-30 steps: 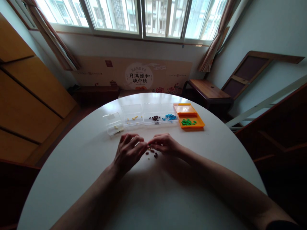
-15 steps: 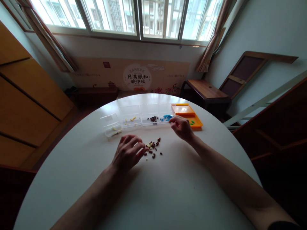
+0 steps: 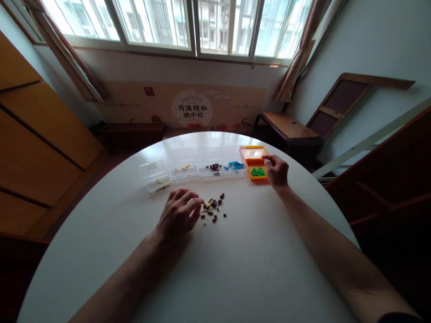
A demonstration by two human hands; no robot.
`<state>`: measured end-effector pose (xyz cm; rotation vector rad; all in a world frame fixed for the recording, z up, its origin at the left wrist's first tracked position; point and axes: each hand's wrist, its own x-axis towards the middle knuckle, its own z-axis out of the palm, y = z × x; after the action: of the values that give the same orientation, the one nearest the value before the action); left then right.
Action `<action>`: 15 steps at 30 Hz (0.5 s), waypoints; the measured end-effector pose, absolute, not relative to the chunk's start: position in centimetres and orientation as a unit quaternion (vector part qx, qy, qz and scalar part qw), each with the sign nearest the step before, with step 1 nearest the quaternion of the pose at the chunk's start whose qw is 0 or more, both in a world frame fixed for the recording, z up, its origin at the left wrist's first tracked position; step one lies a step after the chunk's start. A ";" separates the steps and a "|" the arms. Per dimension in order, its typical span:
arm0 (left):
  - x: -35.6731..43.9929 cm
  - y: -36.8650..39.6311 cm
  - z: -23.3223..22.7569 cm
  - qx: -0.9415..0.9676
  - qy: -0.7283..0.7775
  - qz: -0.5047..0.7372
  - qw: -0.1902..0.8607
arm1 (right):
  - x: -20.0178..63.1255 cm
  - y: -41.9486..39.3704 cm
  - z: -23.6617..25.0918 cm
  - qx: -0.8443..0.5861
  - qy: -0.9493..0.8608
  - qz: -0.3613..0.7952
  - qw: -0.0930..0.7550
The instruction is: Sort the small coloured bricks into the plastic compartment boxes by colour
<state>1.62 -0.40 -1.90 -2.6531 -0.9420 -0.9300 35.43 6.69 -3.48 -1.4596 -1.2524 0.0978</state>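
Note:
My left hand (image 3: pixel 182 210) rests on the table beside a loose pile of small brown and cream building bricks (image 3: pixel 213 205). Its fingers are curved and a little apart, and I see nothing in them. Over the right edge of an orange box (image 3: pixel 265 179) hovers my right hand (image 3: pixel 278 170), its fingers curled and pinched together; whatever they hold, if anything, is too small to make out. Green bricks (image 3: pixel 257 172) lie in the box's front half. Blue bricks (image 3: pixel 235 165) fill part of the clear compartment to its left.
Further left, clear lidded boxes hold dark bricks (image 3: pixel 214 167), yellow bricks (image 3: pixel 183 168) and pale pieces (image 3: pixel 163 182). All stand in a row on the round white table (image 3: pixel 215 278). A wooden chair (image 3: pixel 289 124) stands beyond its far right edge.
My right hand has moved right, from the blue bricks to the orange box's right side, uncovering the green bricks. My left hand has stayed almost still beside the pile.

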 end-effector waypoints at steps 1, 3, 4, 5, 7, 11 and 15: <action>1.5 -0.3 -2.1 -0.894 -0.321 -0.303 0.076 | 35.1 6.5 -3.3 -0.613 -0.537 0.037 0.578; 1.4 -0.2 -2.4 -0.900 -0.327 -0.284 0.050 | 34.3 6.2 -3.0 -0.597 -0.549 0.037 0.584; 1.4 -0.1 -2.4 -0.903 -0.327 -0.277 0.040 | 33.8 5.9 -3.0 -0.591 -0.558 0.041 0.581; 1.3 -0.1 -2.5 -0.905 -0.325 -0.274 0.033 | 33.2 5.7 -3.0 -0.584 -0.570 0.047 0.576; 1.4 -0.1 -2.5 -0.907 -0.322 -0.272 0.025 | 32.0 5.3 -3.0 -0.568 -0.599 0.063 0.561; 1.6 -0.2 -2.1 -0.910 -0.320 -0.264 0.010 | 29.9 4.5 -3.1 -0.533 -0.656 0.080 0.528; 1.7 -0.2 -2.1 -0.911 -0.318 -0.263 0.012 | 28.7 3.8 -3.1 -0.502 -0.692 0.090 0.511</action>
<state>1.67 -0.18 -2.07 -2.8405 -0.9908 -0.8195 28.71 3.81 -3.06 -1.2095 -1.6649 0.2174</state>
